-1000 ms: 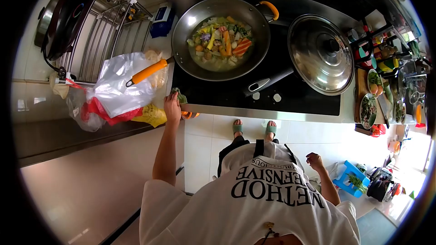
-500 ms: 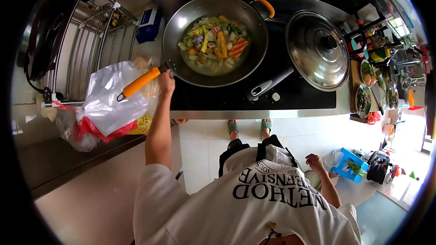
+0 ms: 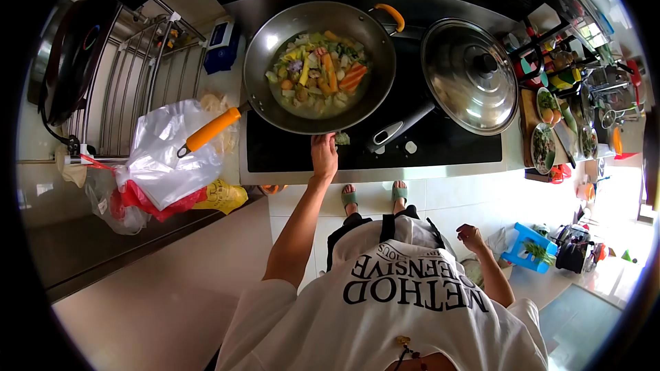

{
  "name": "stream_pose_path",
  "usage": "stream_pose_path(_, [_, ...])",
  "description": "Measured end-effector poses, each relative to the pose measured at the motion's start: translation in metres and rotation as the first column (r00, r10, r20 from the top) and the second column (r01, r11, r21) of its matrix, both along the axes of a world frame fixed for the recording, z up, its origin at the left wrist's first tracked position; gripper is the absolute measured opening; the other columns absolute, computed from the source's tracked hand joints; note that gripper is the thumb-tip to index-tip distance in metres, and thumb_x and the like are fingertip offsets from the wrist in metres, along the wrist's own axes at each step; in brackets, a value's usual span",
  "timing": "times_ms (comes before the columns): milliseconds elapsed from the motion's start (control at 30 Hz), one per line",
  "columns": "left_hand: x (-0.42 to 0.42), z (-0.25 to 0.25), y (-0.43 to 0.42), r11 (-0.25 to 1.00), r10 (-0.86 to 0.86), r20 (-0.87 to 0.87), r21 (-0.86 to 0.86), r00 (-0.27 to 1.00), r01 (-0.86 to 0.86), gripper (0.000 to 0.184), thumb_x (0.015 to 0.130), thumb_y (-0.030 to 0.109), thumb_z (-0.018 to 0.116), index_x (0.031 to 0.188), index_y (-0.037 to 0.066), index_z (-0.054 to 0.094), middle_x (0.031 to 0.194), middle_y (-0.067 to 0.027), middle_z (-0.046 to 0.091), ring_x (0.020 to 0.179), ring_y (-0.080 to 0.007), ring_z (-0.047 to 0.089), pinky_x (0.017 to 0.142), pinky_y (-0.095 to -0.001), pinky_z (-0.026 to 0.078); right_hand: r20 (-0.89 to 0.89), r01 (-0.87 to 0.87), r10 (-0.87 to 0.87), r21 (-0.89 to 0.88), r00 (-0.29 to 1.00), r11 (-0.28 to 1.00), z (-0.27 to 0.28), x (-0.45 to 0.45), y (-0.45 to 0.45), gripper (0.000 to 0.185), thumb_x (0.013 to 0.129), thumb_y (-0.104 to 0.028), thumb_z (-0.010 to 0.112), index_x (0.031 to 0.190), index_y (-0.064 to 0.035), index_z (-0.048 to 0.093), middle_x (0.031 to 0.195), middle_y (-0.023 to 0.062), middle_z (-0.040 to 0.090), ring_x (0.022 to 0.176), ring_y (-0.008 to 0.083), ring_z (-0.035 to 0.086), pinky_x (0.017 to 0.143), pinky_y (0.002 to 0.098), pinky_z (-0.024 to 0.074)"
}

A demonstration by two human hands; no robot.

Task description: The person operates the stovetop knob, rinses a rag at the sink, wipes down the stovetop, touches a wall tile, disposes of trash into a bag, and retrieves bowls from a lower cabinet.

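Note:
My left hand [image 3: 324, 154] is at the cooktop's front part, just below the near rim of the wok [image 3: 258, 106]. Its fingers are closed on a small crumpled green thing [image 3: 342, 139], partly hidden by them. Mixed chopped vegetables [image 3: 316, 72] and sliced orange pieces lie in liquid inside the wok. The wok's orange long handle [image 3: 213, 130] points to the left. My right hand [image 3: 471, 235] hangs beside my body over the floor, fingers loosely curled and apart, with nothing visible in it.
Right of the wok, a steel lid [image 3: 467, 75] on a black-handled pan rests on the black cooktop [image 3: 275, 154]. Plastic bags [image 3: 172, 151] and a metal rack [image 3: 137, 82] are at the left. Plates of greens [image 3: 543, 149] and a knife are at the right; a blue stool [image 3: 528, 251] is farther down.
My left hand has gone from the cooktop's left front corner, up near the wok handle, then right and down to below the wok, with the green thing. My right hand has barely moved.

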State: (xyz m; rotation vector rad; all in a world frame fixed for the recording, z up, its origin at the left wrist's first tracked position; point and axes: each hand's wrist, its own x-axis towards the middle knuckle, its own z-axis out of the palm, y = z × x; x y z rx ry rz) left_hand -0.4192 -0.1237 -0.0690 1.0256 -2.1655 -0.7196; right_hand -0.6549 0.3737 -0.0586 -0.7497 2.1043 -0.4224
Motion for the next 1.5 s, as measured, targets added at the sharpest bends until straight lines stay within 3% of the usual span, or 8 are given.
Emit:
stream_pose_path(467, [-0.02,0.036,-0.008,0.694,-0.653,0.063,0.451,0.755,0.562,0.017,0.08,-0.004,0.049,0.092,0.003,0.059,0.086,-0.0204,0.061,0.079,-0.0356,0.059,0.069,-0.038,0.047,-0.042,-0.061,0.06,-0.001,0.997,0.998,-0.018,0.044,0.017,0.013,0.075,-0.002,0.055,0.086,-0.0032,0.063,0.068,0.0121,0.063,0.059,0.0224,0.061,0.056,0.0329,0.0487])
stream_pose_path(633, [0.071,0.041,-0.037,0.818,-0.137,-0.252,0.517,0.958,0.253,0.02,0.087,-0.003,0.044,0.101,0.002,0.058,0.084,-0.0044,0.063,0.076,-0.0089,0.056,0.068,-0.0236,0.046,-0.045,0.001,-0.003,-0.04,0.999,0.999,-0.019,0.048,0.01,0.013,0.076,-0.002,0.056,0.088,-0.0031,0.063,0.07,0.0136,0.064,0.062,0.0234,0.063,0.058,0.0335,0.0494])
stream_pose_path(767, [0.139,0.022,-0.092,0.951,0.216,-0.092,0.245,0.972,-0.188,0.02,0.086,0.001,0.047,0.103,0.005,0.057,0.083,-0.0075,0.062,0.073,-0.0192,0.059,0.068,-0.0309,0.047,-0.037,-0.041,0.04,-0.039,0.999,0.998,-0.031,0.054,0.014,0.017,0.074,0.003,0.051,0.086,-0.0019,0.063,0.066,0.009,0.063,0.059,0.0152,0.06,0.055,0.0288,0.0473])
stream_pose_path(867, [0.125,-0.004,-0.099,0.961,0.207,0.031,0.179,0.978,-0.209,0.017,0.084,0.002,0.047,0.097,0.005,0.057,0.086,-0.0148,0.062,0.078,-0.0318,0.06,0.072,-0.0381,0.047,-0.023,-0.072,0.073,0.054,0.997,0.996,-0.032,0.055,0.011,0.014,0.075,-0.001,0.06,0.088,-0.0034,0.063,0.075,0.0156,0.064,0.069,0.0273,0.064,0.062,0.0349,0.0507])
stream_pose_path(1033, [0.051,0.001,-0.035,0.991,-0.065,0.0,0.117,0.998,0.065,0.018,0.083,0.0,0.047,0.097,0.005,0.057,0.09,-0.0181,0.061,0.089,-0.0365,0.056,0.075,-0.0431,0.046,-0.022,-0.029,0.029,-0.002,0.999,1.0,-0.017,0.048,-0.007,0.014,0.076,-0.002,0.057,0.089,-0.0034,0.063,0.075,0.015,0.064,0.068,0.025,0.064,0.061,0.0341,0.05])
stream_pose_path(1267, [0.01,-0.002,-0.03,0.997,-0.013,0.11,-0.07,0.994,0.021,0.042,0.081,0.021,0.063,0.114,-0.003,0.051,0.107,-0.0257,0.056,0.098,-0.044,0.05,0.088,-0.046,0.04,-0.048,0.015,-0.016,-0.015,0.999,1.0,0.008,0.052,-0.014,0.015,0.076,-0.002,0.054,0.087,-0.0031,0.063,0.072,0.0148,0.063,0.066,0.0242,0.063,0.059,0.0345,0.0492])
stream_pose_path(1367, [0.006,0.008,-0.024,0.99,-0.075,0.199,-0.104,0.977,0.097,0.035,0.077,0.009,0.063,0.11,0.0,0.055,0.106,-0.0222,0.058,0.098,-0.0408,0.052,0.088,-0.0443,0.041,-0.045,-0.084,0.086,0.031,0.995,0.996,-0.002,0.06,0.0,0.014,0.075,-0.002,0.055,0.087,-0.0033,0.063,0.072,0.0155,0.063,0.065,0.0263,0.063,0.059,0.035,0.0493])
stream_pose_path(1500, [0.03,0.007,-0.022,0.973,-0.193,0.078,0.142,0.978,0.181,0.024,0.074,-0.002,0.055,0.096,0.007,0.058,0.084,-0.0189,0.059,0.083,-0.0381,0.056,0.072,-0.0439,0.045,-0.078,-0.169,0.17,0.028,0.982,0.985,-0.005,0.062,0.014,0.014,0.074,-0.001,0.055,0.086,-0.0037,0.063,0.074,0.0165,0.063,0.065,0.0285,0.062,0.059,0.0356,0.0494])
